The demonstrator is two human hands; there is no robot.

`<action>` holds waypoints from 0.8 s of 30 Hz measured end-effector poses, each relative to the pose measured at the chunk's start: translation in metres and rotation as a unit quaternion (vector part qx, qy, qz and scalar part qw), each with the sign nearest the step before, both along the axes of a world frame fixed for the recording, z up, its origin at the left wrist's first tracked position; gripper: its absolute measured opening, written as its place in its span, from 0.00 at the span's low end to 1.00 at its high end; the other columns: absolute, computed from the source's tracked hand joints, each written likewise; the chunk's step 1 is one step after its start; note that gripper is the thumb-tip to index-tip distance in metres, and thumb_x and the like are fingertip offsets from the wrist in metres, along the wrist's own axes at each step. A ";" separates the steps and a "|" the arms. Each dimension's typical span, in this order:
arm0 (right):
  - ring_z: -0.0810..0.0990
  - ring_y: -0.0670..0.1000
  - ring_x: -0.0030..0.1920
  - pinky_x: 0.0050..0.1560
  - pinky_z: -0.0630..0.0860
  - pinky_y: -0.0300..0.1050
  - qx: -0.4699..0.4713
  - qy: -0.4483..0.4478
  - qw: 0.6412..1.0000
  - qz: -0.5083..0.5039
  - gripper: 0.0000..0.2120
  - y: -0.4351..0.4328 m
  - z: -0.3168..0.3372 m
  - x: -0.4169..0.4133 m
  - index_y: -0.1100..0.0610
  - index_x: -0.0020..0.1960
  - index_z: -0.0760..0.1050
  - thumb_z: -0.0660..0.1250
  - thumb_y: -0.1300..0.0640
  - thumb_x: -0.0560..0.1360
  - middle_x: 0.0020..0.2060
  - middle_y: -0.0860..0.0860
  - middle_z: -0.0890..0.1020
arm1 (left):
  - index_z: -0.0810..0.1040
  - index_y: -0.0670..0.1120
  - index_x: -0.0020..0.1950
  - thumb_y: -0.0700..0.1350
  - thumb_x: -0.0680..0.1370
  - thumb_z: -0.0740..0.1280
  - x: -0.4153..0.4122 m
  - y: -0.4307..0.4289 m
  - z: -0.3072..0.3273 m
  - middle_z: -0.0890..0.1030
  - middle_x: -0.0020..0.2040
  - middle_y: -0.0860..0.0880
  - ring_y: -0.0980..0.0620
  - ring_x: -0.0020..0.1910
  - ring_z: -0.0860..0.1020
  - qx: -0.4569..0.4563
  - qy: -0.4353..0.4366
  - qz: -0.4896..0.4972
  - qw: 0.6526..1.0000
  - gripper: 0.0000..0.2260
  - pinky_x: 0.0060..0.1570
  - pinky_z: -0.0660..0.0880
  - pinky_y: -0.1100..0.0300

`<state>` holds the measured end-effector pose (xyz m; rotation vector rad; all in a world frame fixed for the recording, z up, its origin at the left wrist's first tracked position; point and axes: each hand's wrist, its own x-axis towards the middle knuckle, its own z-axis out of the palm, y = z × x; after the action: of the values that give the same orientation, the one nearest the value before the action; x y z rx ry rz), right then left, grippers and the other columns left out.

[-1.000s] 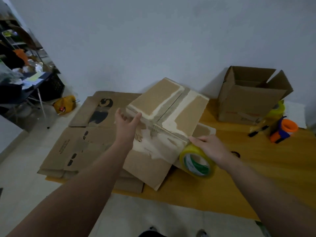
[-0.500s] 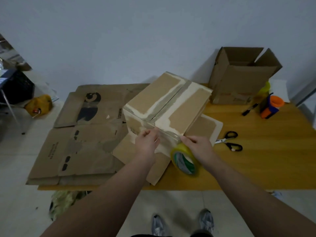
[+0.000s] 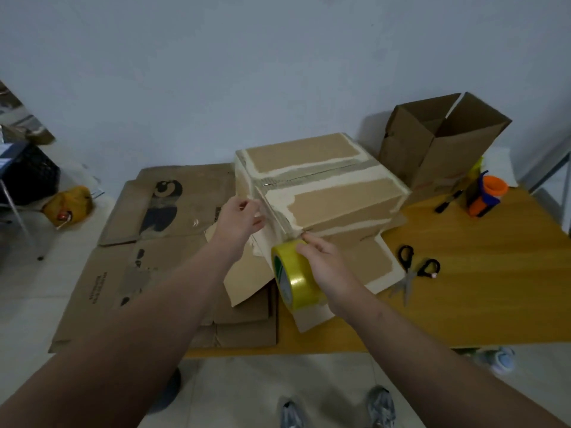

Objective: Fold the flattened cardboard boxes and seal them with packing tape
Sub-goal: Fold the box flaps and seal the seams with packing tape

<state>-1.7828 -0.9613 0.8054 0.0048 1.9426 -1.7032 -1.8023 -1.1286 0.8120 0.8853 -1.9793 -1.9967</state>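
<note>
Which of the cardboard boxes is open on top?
The brown cardboard box at the back right, its flaps up. The patchy cardboard box in the middle is closed; the brown cardboard sheets on the left lie flat.

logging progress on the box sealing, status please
Right hand grips tape roll, strip runs up to box near face. Left hand curled against that face, grip unclear. Scissors lie apart, right.

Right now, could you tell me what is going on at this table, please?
A person is taping a folded box shut. The right hand grips a yellow tape roll, with a strip drawn up the box's near side. The left hand is at that strip, fingers curled; pinching or pressing, I cannot tell. Flat cardboard lies to the left; scissors lie to the right.
</note>
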 end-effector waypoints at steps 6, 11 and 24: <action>0.69 0.55 0.68 0.66 0.68 0.51 -0.003 -0.084 0.996 0.012 0.23 -0.030 -0.016 -0.008 0.52 0.77 0.60 0.58 0.52 0.83 0.72 0.49 0.67 | 0.74 0.43 0.47 0.47 0.80 0.65 -0.011 -0.014 -0.014 0.75 0.46 0.47 0.47 0.53 0.77 -0.027 -0.088 -0.077 0.993 0.08 0.56 0.77 0.54; 0.67 0.58 0.71 0.70 0.67 0.58 -0.009 -0.147 0.989 -0.006 0.24 -0.048 -0.038 -0.013 0.50 0.77 0.59 0.59 0.53 0.82 0.74 0.51 0.66 | 0.56 0.43 0.76 0.61 0.76 0.65 0.019 -0.016 -0.029 0.68 0.70 0.44 0.45 0.60 0.74 -0.002 -0.244 -0.007 0.970 0.37 0.52 0.78 0.51; 0.60 0.48 0.74 0.73 0.54 0.47 0.348 0.498 0.715 0.344 0.30 -0.031 -0.019 -0.097 0.49 0.77 0.59 0.62 0.57 0.76 0.74 0.48 0.63 | 0.66 0.50 0.70 0.50 0.78 0.66 0.041 0.024 -0.049 0.74 0.59 0.46 0.47 0.54 0.74 0.004 -0.121 -0.009 0.993 0.21 0.56 0.73 0.51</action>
<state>-1.8799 -0.9925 0.7868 -1.4192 2.6598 -0.3269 -1.7618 -1.1049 0.7627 1.1649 -2.1102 -1.9909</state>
